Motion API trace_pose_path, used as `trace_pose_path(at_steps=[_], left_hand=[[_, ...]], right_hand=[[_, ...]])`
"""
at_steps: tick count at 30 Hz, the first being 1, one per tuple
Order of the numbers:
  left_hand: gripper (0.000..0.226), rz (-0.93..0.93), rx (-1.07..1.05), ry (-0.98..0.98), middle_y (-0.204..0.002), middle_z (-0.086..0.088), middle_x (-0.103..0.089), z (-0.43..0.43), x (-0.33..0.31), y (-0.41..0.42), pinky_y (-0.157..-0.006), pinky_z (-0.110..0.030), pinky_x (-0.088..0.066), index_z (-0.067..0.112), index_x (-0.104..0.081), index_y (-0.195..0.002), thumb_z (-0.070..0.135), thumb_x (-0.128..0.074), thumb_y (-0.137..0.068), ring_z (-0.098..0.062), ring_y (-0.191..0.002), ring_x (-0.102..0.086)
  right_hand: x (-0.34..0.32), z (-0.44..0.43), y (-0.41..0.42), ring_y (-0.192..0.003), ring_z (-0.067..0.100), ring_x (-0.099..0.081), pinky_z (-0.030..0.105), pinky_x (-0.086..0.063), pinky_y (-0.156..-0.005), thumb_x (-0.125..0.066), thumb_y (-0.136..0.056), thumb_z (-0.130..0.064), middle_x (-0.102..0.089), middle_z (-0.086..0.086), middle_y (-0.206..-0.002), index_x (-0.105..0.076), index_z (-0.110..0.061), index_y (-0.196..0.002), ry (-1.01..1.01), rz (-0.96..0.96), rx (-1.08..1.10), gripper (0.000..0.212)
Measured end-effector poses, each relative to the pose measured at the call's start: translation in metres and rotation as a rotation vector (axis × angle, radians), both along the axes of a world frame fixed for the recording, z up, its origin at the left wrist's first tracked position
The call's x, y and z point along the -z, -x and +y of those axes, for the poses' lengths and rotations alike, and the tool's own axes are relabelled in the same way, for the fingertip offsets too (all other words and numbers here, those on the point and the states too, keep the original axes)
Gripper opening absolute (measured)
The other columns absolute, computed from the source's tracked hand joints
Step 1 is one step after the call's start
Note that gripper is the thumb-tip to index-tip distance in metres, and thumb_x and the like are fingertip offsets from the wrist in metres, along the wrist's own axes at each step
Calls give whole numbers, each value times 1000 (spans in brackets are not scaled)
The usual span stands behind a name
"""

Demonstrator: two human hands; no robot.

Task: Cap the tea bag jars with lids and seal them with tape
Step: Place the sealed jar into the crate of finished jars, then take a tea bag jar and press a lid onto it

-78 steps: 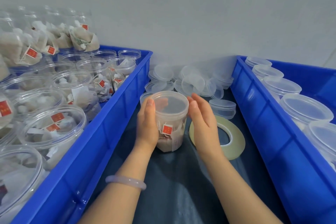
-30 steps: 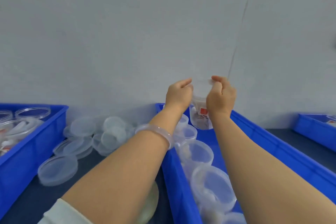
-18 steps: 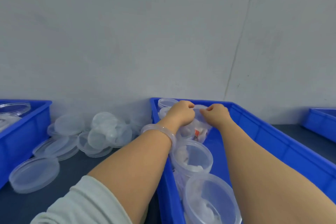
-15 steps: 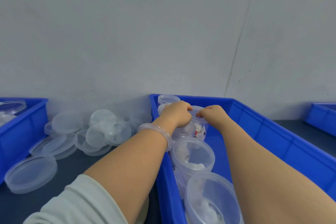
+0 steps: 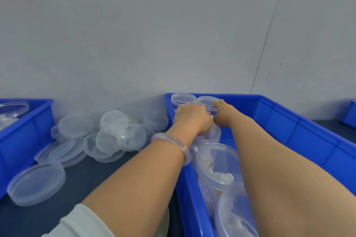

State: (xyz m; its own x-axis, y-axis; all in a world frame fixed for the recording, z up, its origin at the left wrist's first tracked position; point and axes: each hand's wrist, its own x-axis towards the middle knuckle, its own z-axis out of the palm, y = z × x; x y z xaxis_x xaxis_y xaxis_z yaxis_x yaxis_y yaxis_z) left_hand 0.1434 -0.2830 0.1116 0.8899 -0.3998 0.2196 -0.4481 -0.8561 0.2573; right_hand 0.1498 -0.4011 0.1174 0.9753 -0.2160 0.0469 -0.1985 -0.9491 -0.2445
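Fingers (image 5: 184, 106) of your left hand (image 5: 190, 119) curl over the capped tea bag jar (image 5: 207, 101) at the far end of the right blue bin (image 5: 289, 127).
Your right hand (image 5: 223, 116) touches its lid rim, and I cannot tell whether it grips. Other capped jars (image 5: 213, 159) stand nearer you in the bin, and loose lids (image 5: 115, 132) lie left of it.
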Motion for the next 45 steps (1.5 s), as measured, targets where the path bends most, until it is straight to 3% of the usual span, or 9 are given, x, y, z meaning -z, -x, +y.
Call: trace_pose_path(at_steps=[4, 7, 11, 15, 19, 29, 34, 40, 45], left_hand=[[44, 17, 2, -26, -139, -15, -46, -1, 0, -2, -108, -45, -29, 8, -53, -127, 29, -24, -101, -31, -130, -38], [40, -18, -45, 82, -138, -17, -45, 1, 3, 2, -110, -42, -26, 7, -54, -125, 24, -30, -99, -32, -131, -35], [36, 50, -113, 250, -127, -16, -55, 9, -3, 12, -94, -40, -38, 6, -60, -119, 20, -38, -95, -34, -117, -49], [37, 215, -9, 399, -132, -13, -56, 27, -10, 15, -93, -37, -45, 11, -58, -126, 17, -38, -96, -33, -116, -54], [40, 108, -57, 406, -140, -15, -48, 67, -16, 18, -103, -35, -37, 12, -53, -133, 14, -39, -96, -30, -129, -42], [56, -65, -509, -16, -157, -18, -14, 248, -31, 54, -119, -42, -8, 10, -25, -148, 15, -39, -94, -32, -147, -2], [42, -107, -706, -120, -141, -17, -39, 340, -27, 70, -111, -40, -25, 4, -44, -134, 19, -47, -95, -30, -137, -29], [40, 320, -739, -328, -138, -9, -50, 377, -21, 74, -102, -32, -39, 11, -49, -135, 13, -54, -95, -25, -125, -49], [25, 37, -717, -185, -122, -11, -60, 385, -4, 74, -81, -34, -43, 10, -60, -118, 15, -52, -95, -29, -112, -57]], right_hand=[[4, 3, -1, -143, 38, -10, 46, -23, -110, -46, -98, -21, 8, 14, -158, -5, -18, -152, 197, 71, 73, 67], [-2, 15, 2, -126, 34, -30, 37, -35, -96, -45, -94, -14, -27, 19, -143, -36, -9, -137, 222, -117, 43, 44], [-22, 31, 9, -83, 19, -49, 23, -37, -68, -41, -95, -8, -55, 10, -110, -55, -13, -91, 134, 2, -36, 15], [-17, 26, 15, -115, 27, -53, 35, -46, -87, -41, -94, -3, -51, 8, -135, -49, -19, -136, -25, -94, 7, 46], [-27, 49, 17, -101, 28, -56, 36, -50, -79, -39, -89, -2, -52, 9, -134, -51, -21, -134, -70, -218, -47, 50], [-47, 252, 32, -124, 24, -49, 35, -39, -104, -46, -93, -13, -54, 4, -136, -49, -21, -136, -94, -266, -588, 43], [-32, 354, 56, -121, 31, -50, 37, -41, -98, -44, -93, -9, -56, 13, -132, -55, -12, -129, -105, -213, -768, 38], [0, 412, 62, -102, 29, -57, 32, -43, -75, -43, -92, -4, -60, 14, -118, -49, -8, -125, 29, -8, -786, 34], [13, 410, 57, -89, 26, -53, 37, -47, -78, -40, -93, -8, -61, 14, -111, -50, -10, -113, -131, -51, -754, 23]])
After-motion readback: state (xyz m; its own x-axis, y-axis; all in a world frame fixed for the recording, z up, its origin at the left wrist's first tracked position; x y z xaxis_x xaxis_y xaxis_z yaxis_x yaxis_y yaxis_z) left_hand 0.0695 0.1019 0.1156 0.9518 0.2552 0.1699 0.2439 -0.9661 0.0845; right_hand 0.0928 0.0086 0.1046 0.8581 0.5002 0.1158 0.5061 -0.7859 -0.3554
